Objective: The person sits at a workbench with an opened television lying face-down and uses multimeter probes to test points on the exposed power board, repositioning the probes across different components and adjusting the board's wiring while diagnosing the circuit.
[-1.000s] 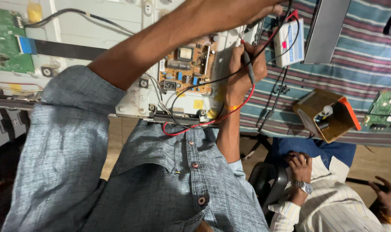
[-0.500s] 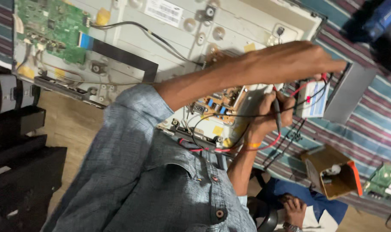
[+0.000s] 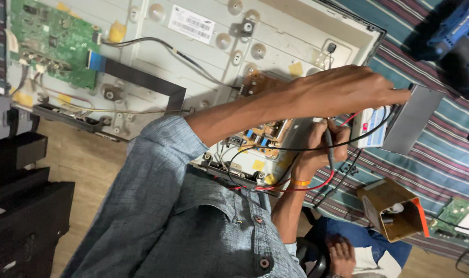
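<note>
1. Since a second ago the view has swung, so the green printed circuit board point(image 3: 48, 42) now shows whole at ten o'clock on the white metal back panel of the flat screen point(image 3: 203, 56). My left arm has stayed stretched across it.
2. The brown power board with blue and yellow parts point(image 3: 263, 135) sits near centre, under my forearm. My sleeve or arm could brush its bare parts if I sag.
3. My right hand point(image 3: 321, 148), at three o'clock of that board, is closed around the black test probe point(image 3: 328, 146). If the tip slips it could bridge two contacts.
4. The black and red test leads point(image 3: 275, 186) loop at five o'clock and could snag on the panel edge.
5. My left hand point(image 3: 348, 92) reaches out, fingers extended; I cannot tell whether it grips anything.
6. The white and blue hand meter point(image 3: 372, 131) lies at its four o'clock. A tug on the leads could drag it.
</note>
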The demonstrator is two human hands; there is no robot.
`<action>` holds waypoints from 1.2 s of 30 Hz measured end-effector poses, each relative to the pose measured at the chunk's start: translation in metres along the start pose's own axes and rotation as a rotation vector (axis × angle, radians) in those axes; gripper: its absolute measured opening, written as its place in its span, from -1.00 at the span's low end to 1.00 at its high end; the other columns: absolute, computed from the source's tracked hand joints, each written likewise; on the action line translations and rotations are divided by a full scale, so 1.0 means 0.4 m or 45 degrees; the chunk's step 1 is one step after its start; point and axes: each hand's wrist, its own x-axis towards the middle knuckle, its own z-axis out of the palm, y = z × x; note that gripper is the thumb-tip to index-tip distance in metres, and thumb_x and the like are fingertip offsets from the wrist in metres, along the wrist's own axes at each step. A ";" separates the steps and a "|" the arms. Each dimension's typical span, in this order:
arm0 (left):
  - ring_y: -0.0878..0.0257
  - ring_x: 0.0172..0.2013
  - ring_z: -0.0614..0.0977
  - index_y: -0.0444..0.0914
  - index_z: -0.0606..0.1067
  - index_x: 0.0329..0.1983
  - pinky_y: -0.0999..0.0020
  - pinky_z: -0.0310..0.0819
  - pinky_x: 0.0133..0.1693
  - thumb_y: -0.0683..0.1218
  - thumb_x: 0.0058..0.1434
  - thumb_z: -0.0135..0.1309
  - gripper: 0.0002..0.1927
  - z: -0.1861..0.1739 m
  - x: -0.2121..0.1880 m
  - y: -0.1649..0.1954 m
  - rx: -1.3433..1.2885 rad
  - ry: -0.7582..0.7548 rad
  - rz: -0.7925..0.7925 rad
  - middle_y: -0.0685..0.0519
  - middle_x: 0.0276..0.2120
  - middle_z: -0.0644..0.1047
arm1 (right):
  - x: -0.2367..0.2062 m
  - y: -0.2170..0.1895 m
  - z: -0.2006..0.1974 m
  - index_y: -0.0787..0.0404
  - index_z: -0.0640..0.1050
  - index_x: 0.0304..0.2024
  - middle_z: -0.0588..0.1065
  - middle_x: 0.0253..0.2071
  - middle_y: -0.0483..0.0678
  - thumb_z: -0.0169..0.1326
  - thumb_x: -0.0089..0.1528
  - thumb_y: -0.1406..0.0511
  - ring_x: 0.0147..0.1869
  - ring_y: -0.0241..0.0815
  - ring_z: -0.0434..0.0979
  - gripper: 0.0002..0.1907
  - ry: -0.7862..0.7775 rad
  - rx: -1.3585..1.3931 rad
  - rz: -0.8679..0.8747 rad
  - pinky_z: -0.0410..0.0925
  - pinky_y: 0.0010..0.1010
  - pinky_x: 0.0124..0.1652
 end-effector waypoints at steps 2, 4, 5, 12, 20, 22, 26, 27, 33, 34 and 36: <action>0.05 -0.55 0.49 -0.19 0.29 -0.13 0.07 0.28 -0.50 -0.19 0.23 0.05 -0.78 0.096 -0.110 0.007 -0.075 0.034 0.030 0.02 -0.57 0.32 | -0.098 0.110 -0.038 0.38 0.34 -0.36 0.30 -0.48 -0.21 0.03 0.35 0.45 -0.41 -0.43 0.20 -0.80 0.003 0.032 0.046 0.10 -0.53 -0.40; 0.02 -0.58 0.49 -0.20 0.31 -0.04 0.04 0.28 -0.51 -0.23 0.23 0.02 -0.74 0.179 -0.190 0.011 -0.076 -0.089 -0.057 -0.03 -0.59 0.33 | -0.173 0.203 -0.074 0.41 0.38 -0.35 0.36 -0.44 -0.18 0.04 0.35 0.45 -0.37 -0.43 0.26 -0.82 0.010 -0.130 -0.037 0.18 -0.54 -0.38; 0.00 -0.59 0.50 -0.21 0.32 0.00 0.03 0.28 -0.52 -0.25 0.23 0.00 -0.72 0.211 -0.217 0.018 -0.083 -0.154 -0.101 -0.05 -0.60 0.33 | -0.199 0.235 -0.090 0.42 0.40 -0.34 0.39 -0.42 -0.17 0.05 0.34 0.46 -0.35 -0.43 0.29 -0.83 0.015 -0.216 -0.074 0.22 -0.54 -0.36; -0.02 -0.50 0.56 -0.22 0.31 -0.07 0.02 0.35 -0.47 -0.22 0.20 0.04 -0.74 0.252 -0.244 0.035 -0.089 -0.057 -0.034 -0.02 -0.54 0.42 | -0.228 0.272 -0.093 0.42 0.42 -0.32 0.42 -0.38 -0.16 0.11 0.38 0.42 -0.32 -0.43 0.29 -0.79 0.064 -0.109 -0.020 0.22 -0.53 -0.33; -0.02 -0.41 0.64 -0.24 0.36 -0.01 0.07 0.44 -0.42 -0.26 0.18 0.01 -0.70 0.234 -0.242 0.048 -0.135 -0.129 -0.102 -0.02 -0.43 0.52 | -0.231 0.308 -0.114 0.39 0.41 -0.33 0.42 -0.38 -0.18 0.14 0.36 0.38 -0.31 -0.46 0.31 -0.76 0.043 -0.189 -0.093 0.24 -0.59 -0.31; 0.02 -0.39 0.66 -0.22 0.40 -0.03 0.11 0.48 -0.37 -0.18 0.34 -0.01 -0.85 0.223 -0.248 0.051 -0.484 -0.226 -0.320 -0.03 -0.42 0.55 | -0.240 0.315 -0.115 0.31 0.44 -0.35 0.45 -0.44 -0.10 -0.06 0.34 0.13 -0.41 -0.37 0.34 -0.64 0.083 0.634 0.279 0.19 -0.60 -0.42; -0.02 -0.29 0.70 -0.27 0.42 0.03 0.14 0.55 -0.29 -0.22 0.36 0.00 -0.81 0.206 -0.257 0.055 -0.332 -0.109 -0.066 -0.09 -0.29 0.57 | -0.251 0.310 -0.126 0.35 0.55 -0.23 0.32 -0.41 -0.25 0.10 0.32 0.39 -0.36 -0.49 0.23 -0.90 0.085 -0.056 0.144 0.09 -0.66 -0.35; -0.07 -0.26 0.69 -0.27 0.42 0.02 0.10 0.54 -0.29 -0.23 0.32 0.02 -0.79 0.199 -0.259 0.051 -0.253 -0.157 -0.062 -0.09 -0.32 0.57 | -0.248 0.305 -0.130 0.36 0.57 -0.26 0.33 -0.42 -0.23 0.12 0.30 0.40 -0.38 -0.49 0.23 -0.91 0.104 -0.055 0.230 0.08 -0.64 -0.38; -0.13 -0.24 0.67 -0.34 0.40 -0.06 0.07 0.52 -0.29 -0.26 0.32 0.07 -0.84 0.181 -0.260 0.072 -0.083 -0.158 -0.013 -0.13 -0.31 0.56 | -0.235 0.253 -0.136 0.40 0.49 -0.31 0.38 -0.48 -0.09 0.16 0.29 0.44 -0.38 -0.39 0.30 -0.87 0.047 -0.406 -0.074 0.26 -0.48 -0.36; -0.13 -0.24 0.67 -0.34 0.40 -0.07 0.07 0.52 -0.29 -0.27 0.32 0.08 -0.84 0.180 -0.256 0.074 -0.089 -0.152 -0.003 -0.13 -0.30 0.56 | -0.231 0.247 -0.135 0.40 0.48 -0.32 0.38 -0.48 -0.09 0.16 0.28 0.44 -0.38 -0.39 0.30 -0.87 0.052 -0.411 -0.080 0.27 -0.49 -0.36; -0.13 -0.24 0.66 -0.35 0.40 -0.07 0.06 0.52 -0.29 -0.28 0.31 0.08 -0.84 0.178 -0.252 0.079 -0.098 -0.141 0.007 -0.14 -0.30 0.56 | -0.228 0.240 -0.132 0.39 0.47 -0.34 0.39 -0.48 -0.08 0.16 0.27 0.43 -0.39 -0.39 0.31 -0.85 0.054 -0.417 -0.087 0.29 -0.50 -0.34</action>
